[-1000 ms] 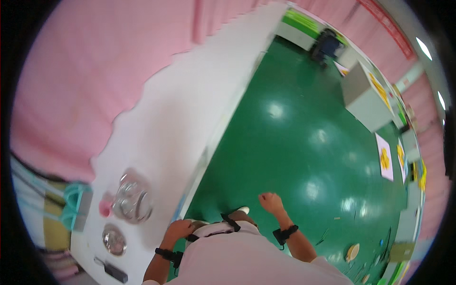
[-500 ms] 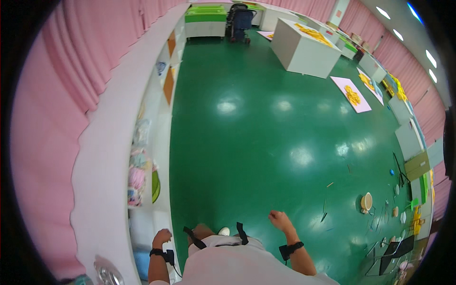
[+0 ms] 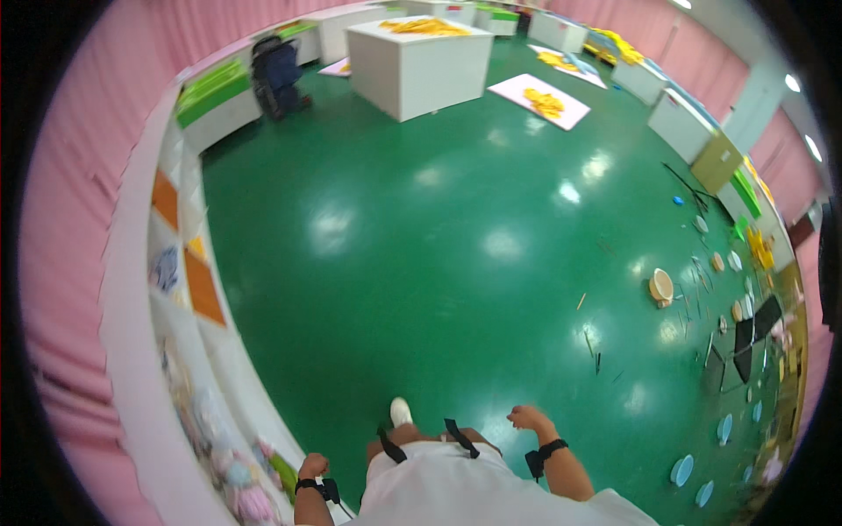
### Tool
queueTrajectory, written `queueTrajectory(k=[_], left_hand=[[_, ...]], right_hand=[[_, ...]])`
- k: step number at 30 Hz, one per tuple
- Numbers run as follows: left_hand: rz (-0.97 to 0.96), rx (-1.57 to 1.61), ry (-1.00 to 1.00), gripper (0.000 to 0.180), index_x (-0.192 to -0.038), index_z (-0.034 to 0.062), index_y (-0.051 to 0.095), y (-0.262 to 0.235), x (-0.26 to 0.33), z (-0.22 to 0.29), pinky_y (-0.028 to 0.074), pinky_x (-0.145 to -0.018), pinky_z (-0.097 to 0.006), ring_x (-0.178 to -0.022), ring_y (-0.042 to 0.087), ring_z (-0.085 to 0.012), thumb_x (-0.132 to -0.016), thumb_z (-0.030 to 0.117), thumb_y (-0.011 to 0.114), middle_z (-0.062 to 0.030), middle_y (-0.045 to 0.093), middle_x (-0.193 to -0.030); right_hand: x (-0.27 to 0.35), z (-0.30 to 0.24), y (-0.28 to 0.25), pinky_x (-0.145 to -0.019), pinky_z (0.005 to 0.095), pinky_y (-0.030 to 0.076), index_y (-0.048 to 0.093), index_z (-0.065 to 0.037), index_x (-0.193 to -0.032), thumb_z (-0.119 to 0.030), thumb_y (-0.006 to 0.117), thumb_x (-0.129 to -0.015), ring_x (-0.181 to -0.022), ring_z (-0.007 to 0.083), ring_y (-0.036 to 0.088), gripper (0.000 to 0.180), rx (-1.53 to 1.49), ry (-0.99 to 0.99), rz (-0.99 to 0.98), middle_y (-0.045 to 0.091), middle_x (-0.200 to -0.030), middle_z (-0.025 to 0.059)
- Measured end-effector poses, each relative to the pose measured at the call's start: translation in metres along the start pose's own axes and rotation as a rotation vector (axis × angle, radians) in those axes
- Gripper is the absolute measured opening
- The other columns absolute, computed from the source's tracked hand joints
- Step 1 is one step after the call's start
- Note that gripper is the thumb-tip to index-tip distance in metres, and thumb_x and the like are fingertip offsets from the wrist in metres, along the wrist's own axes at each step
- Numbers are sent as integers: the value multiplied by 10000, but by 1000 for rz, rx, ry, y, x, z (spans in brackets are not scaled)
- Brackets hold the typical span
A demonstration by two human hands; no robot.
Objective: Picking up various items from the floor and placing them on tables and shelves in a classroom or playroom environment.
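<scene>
My left hand (image 3: 314, 465) hangs low at my side, close to the white shelf unit (image 3: 247, 386) along the left wall. Its fingers are curled in and nothing shows in them. In front of my body on the right, my right hand (image 3: 530, 418) is held out over the green floor (image 3: 421, 289). The fingers of that hand are loosely curled too, with no object visible. Each wrist wears a black band with a small box. Nearest the left hand, the shelves hold a pink plush-like item (image 3: 252, 506) and a green item (image 3: 282, 473).
At right, a cream basin (image 3: 661, 286), several blue bowls (image 3: 681, 471), thin sticks and a tipped black folding chair (image 3: 747, 346) lie about. Ahead stand a white block table (image 3: 421, 70), a dark stroller (image 3: 277, 74) and a pale board (image 3: 539, 101) with yellow cloth.
My view has turned to the right, so the block table and stroller sit farther left. A white shoe now reaches further forward. Both hands have swung slightly and hold nothing visible.
</scene>
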State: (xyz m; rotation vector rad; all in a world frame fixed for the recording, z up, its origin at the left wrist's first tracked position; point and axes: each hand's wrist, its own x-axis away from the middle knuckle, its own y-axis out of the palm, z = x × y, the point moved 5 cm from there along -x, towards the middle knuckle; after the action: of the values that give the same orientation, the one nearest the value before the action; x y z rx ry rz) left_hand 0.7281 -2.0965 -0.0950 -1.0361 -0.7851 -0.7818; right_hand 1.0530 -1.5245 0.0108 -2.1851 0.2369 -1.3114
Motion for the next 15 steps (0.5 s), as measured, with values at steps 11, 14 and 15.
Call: queueTrajectory(k=[11, 14, 15], left_hand=[[70, -257, 371, 139, -787, 17, 597, -110, -136, 535, 478, -588, -336, -631, 616, -194, -793, 146, 547, -119, 648, -714], [38, -355, 383, 168, -796, 7, 605, -94, -181, 633, 492, -618, -341, -640, 625, -198, -780, 163, 546, -126, 661, -733], [16, -377, 380, 164, -795, 6, 605, -90, -194, 656, 495, -615, -341, -630, 621, -196, -781, 159, 545, -122, 662, -730]], right_hand=[[-94, 16, -154, -697, 347, 513, 619, -7, -974, -311, 534, -854, -762, 224, 658, 338, -451, 192, 279, 678, -854, 135], [-148, 37, -196, -705, 359, 514, 620, -9, -952, -324, 530, -851, -753, 238, 654, 343, -522, 162, 350, 676, -839, 131], [-164, 50, -212, -705, 359, 514, 620, -9, -952, -324, 530, -851, -753, 238, 654, 343, -536, 167, 350, 676, -839, 131]])
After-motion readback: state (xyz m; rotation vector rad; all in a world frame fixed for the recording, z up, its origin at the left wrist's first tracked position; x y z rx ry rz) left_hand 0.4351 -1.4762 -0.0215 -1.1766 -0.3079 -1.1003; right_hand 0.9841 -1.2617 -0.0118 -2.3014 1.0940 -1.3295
